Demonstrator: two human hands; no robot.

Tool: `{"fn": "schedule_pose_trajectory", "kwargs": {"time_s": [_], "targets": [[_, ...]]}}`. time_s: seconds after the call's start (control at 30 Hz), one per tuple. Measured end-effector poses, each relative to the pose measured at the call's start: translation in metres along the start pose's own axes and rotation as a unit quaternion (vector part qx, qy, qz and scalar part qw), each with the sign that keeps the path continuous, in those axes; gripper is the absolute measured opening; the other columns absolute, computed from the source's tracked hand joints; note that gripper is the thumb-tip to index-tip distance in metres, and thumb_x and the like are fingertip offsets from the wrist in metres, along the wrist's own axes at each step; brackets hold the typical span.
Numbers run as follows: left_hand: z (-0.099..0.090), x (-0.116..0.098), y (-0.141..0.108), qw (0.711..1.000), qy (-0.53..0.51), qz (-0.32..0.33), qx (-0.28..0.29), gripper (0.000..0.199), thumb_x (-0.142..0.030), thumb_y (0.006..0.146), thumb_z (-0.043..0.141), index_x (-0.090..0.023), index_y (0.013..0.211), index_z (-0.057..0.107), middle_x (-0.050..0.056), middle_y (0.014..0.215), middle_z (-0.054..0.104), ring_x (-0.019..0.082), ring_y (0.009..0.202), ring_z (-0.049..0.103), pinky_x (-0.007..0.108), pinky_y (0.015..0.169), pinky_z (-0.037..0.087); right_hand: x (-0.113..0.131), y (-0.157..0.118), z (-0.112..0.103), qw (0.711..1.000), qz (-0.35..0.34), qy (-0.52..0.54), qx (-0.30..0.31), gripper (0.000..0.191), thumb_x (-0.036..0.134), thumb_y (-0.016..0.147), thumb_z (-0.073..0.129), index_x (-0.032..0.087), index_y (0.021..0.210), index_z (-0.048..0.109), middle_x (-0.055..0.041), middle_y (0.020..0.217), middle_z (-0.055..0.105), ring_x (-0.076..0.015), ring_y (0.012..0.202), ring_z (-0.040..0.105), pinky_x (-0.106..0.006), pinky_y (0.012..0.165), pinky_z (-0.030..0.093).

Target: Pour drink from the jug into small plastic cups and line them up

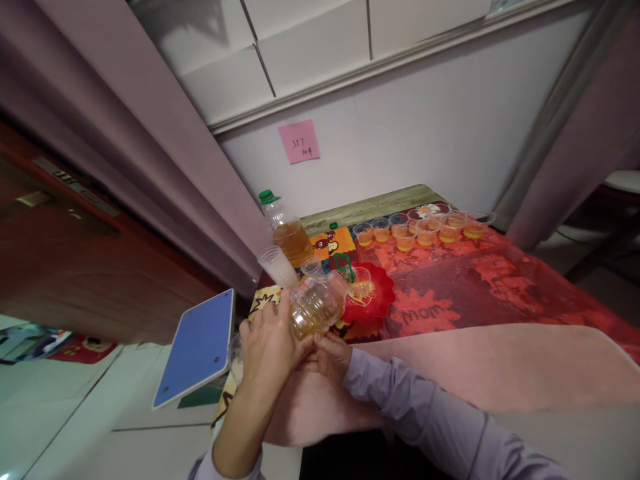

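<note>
A clear ribbed plastic bottle [314,308] with amber liquid inside is held just to the left of the red scalloped plate [377,300], which is taken as the landmark. The bottle is tilted, and its exact mouth position cannot be made out. It is grasped around the side by the left hand [270,340], with the fingers spread along it, while its near end is gripped by the fingertips of the right hand [333,353], nearer the camera than the plate and to its left.

A clear plastic cup [360,280] is borne by the plate. At the plate's far left edge a green plastic loop [344,267] is seen. Farther left, a tilted stack of clear plastic cups [277,265] is placed near the bottle, and behind that stack a large green-capped jug [291,241] is partly filled with amber liquid. A small green cap [333,225] is laid beyond the plate.

Beyond the plate and to its right, clear cups of amber liquid [427,232] are lined up in uneven rows. The patterned tablecloth [425,310] is spread under the plate, and its near edge is overlaid by a pink cloth [475,360]. Well to the left of the plate, a blue-topped board [197,347] is seen. On the wall beyond the plate, a pink sticky note [299,142] is fixed.
</note>
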State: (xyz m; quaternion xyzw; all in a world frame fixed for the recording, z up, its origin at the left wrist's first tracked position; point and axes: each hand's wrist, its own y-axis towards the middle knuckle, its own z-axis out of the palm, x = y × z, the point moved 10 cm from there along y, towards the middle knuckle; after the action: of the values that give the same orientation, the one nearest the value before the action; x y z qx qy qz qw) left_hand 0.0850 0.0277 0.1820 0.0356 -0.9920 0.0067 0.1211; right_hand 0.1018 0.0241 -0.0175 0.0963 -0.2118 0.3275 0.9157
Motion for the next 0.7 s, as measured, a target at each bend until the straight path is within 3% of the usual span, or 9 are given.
{"fn": "schedule_pose_trajectory", "kwargs": {"time_s": [0.27,0.7], "targets": [[-0.0002,0.0006,0.0003,1.000,-0.008,0.005,-0.013,0.087,-0.051,0.091,0.075,-0.018,0.166,0.046,0.021,0.141,0.071,0.041,0.130,0.067,0.051,0.104,0.048,0.0004,0.0009,-0.0010,1.000,-0.001,-0.007,-0.001,0.077,0.070,0.070,0.099,0.023,0.125,0.073,-0.0101,0.112,0.084,-0.0325,0.105,0.081,-0.062,0.110,0.056],[-0.0013,-0.0009,0.0007,1.000,0.002,-0.003,0.008,0.087,-0.052,0.094,0.074,-0.018,0.167,0.043,0.021,0.145,0.069,0.041,0.134,0.066,0.051,0.105,0.048,0.0003,-0.0006,0.0011,1.000,0.006,0.005,-0.001,0.075,0.069,0.070,0.101,0.024,0.122,0.071,-0.0074,0.113,0.083,-0.0295,0.106,0.080,-0.056,0.108,0.058]]}}
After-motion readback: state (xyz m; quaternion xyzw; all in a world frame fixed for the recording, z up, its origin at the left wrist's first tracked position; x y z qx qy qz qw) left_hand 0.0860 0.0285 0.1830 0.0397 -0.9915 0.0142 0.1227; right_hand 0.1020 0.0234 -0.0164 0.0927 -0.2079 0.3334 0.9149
